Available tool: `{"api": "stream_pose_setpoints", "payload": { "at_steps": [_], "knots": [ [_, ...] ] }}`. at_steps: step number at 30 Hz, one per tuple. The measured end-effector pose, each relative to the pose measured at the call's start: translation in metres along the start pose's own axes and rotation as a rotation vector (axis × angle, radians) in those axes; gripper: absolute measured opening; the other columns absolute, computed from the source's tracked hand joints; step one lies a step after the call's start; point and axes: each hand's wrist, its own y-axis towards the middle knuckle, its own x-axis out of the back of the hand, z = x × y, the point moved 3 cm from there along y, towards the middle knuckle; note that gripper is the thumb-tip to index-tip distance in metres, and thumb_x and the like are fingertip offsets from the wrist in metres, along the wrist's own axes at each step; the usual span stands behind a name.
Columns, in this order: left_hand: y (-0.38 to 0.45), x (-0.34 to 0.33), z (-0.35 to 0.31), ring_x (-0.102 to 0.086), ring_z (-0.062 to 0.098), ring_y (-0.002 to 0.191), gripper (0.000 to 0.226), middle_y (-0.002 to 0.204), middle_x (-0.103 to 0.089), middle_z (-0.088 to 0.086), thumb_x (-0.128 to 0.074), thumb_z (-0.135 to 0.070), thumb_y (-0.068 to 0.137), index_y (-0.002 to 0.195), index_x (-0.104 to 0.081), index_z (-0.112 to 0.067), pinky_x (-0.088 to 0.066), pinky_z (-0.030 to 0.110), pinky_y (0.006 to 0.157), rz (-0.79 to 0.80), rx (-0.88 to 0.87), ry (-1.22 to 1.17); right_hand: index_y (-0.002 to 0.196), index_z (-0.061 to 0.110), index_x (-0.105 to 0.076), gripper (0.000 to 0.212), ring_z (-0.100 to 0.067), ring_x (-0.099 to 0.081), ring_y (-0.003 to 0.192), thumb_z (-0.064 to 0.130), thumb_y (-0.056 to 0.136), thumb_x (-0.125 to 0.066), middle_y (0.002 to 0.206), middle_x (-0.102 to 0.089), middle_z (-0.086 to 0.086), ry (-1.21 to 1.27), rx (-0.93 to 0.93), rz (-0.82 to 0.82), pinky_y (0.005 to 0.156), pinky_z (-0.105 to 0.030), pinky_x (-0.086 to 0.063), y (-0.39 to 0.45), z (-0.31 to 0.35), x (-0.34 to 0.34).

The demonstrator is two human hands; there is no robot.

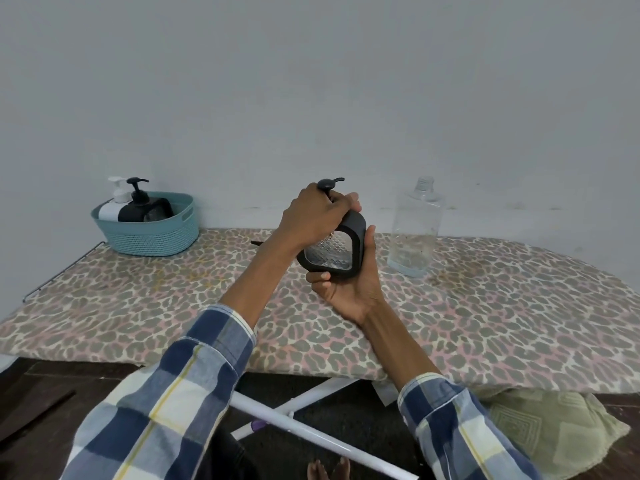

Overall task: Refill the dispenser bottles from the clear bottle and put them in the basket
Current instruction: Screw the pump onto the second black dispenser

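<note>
A black dispenser bottle [341,249] with a clear ribbed window is held tilted above the middle of the ironing board. My right hand [349,285] cups its base from below. My left hand [317,216] is closed around its neck, just under the black pump head [329,184]. The clear bottle [415,230] stands uncapped and upright to the right, with a little liquid at its bottom. At the far left, the teal basket [149,237] holds a white dispenser bottle [112,206] and a black dispenser bottle [142,206].
The ironing board [173,299] has a leopard-print cover and stands against a plain wall. A small dark object [257,242] lies on the board behind my left forearm. White board legs [311,431] and a green cloth [540,424] are below the front edge.
</note>
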Motion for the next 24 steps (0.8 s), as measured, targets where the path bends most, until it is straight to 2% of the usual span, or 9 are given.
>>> {"api": "stream_pose_setpoints", "payload": {
  "at_steps": [3,5,7,8,11,14,17,21,24],
  "knots": [
    [-0.005,-0.003,0.0,-0.068,0.016,0.101,0.032,0.101,-0.073,-0.019,-0.054,-0.049,0.104,0.091,-0.078,-0.031,-0.053,0.039,0.096,-0.155,0.027,0.123,0.131,0.005,-0.068,0.093,-0.016,-0.049,0.08,0.076,0.073,-0.081,0.117,-0.066,-0.016,0.018,0.103,-0.095,0.066,-0.025,-0.057,0.002,0.003,0.003],
    [-0.01,-0.005,0.006,-0.064,0.02,0.088,0.04,0.086,-0.067,-0.009,-0.055,-0.056,0.102,0.083,-0.066,-0.023,-0.05,0.04,0.089,-0.252,0.117,0.137,0.138,0.005,-0.065,0.099,-0.025,-0.063,0.101,0.054,0.059,-0.101,0.128,-0.066,-0.018,0.023,0.237,-0.211,0.083,-0.034,-0.063,0.004,0.008,0.011],
    [-0.014,-0.012,0.014,-0.068,0.021,0.095,0.044,0.09,-0.069,-0.003,-0.059,-0.061,0.101,0.085,-0.065,-0.021,-0.052,0.04,0.088,-0.187,0.231,-0.084,0.148,0.008,-0.059,0.112,-0.029,-0.065,0.122,0.037,0.052,-0.108,0.14,-0.065,-0.016,0.004,0.313,-0.278,0.099,-0.04,-0.06,0.003,0.012,0.015],
    [-0.014,-0.016,0.016,-0.069,0.021,0.105,0.039,0.099,-0.071,-0.003,-0.06,-0.061,0.101,0.094,-0.069,-0.024,-0.054,0.042,0.097,-0.131,0.264,-0.207,0.151,0.01,-0.056,0.115,-0.03,-0.064,0.126,0.034,0.052,-0.108,0.143,-0.064,-0.015,-0.001,0.326,-0.282,0.103,-0.041,-0.058,0.003,0.012,0.015],
    [-0.015,-0.016,0.013,-0.062,0.018,0.128,0.047,0.135,-0.068,-0.007,-0.06,-0.062,0.102,0.138,-0.069,-0.034,-0.048,0.042,0.115,-0.036,0.19,-0.269,0.147,0.009,-0.058,0.111,-0.029,-0.063,0.12,0.036,0.052,-0.108,0.139,-0.063,-0.015,0.022,0.299,-0.272,0.1,-0.041,-0.059,0.002,0.012,0.016],
    [-0.012,-0.008,0.004,-0.061,0.011,0.13,0.05,0.146,-0.063,-0.012,-0.061,-0.057,0.104,0.147,-0.064,-0.033,-0.047,0.028,0.107,0.02,0.083,-0.231,0.141,0.004,-0.059,0.106,-0.022,-0.061,0.094,0.046,0.055,-0.105,0.127,-0.059,-0.015,0.023,0.255,-0.265,0.082,-0.035,-0.062,0.003,0.01,0.018],
    [-0.009,-0.005,0.001,-0.061,0.006,0.124,0.042,0.142,-0.063,-0.016,-0.062,-0.05,0.106,0.142,-0.068,-0.03,-0.047,0.018,0.096,0.079,0.041,-0.206,0.146,0.004,-0.055,0.107,-0.016,-0.053,0.082,0.054,0.063,-0.1,0.131,-0.051,-0.014,0.025,0.232,-0.236,0.075,-0.03,-0.057,0.005,0.009,0.019],
    [-0.008,-0.004,0.004,-0.066,0.009,0.12,0.015,0.106,-0.058,-0.045,-0.063,-0.061,0.096,0.102,-0.074,-0.053,-0.049,0.046,0.113,0.039,0.069,-0.121,0.146,0.006,-0.053,0.106,-0.011,-0.044,0.075,0.062,0.066,-0.095,0.12,-0.059,-0.009,0.014,0.205,-0.181,0.069,-0.024,-0.051,0.004,0.008,0.015],
    [-0.009,-0.004,0.006,-0.069,0.01,0.111,0.02,0.105,-0.07,-0.03,-0.062,-0.068,0.088,0.094,-0.073,-0.053,-0.051,0.048,0.11,0.003,0.062,-0.137,0.145,0.005,-0.056,0.105,-0.012,-0.048,0.077,0.062,0.066,-0.095,0.122,-0.058,-0.011,0.008,0.194,-0.182,0.07,-0.026,-0.053,0.003,0.007,0.015]
  ]
}}
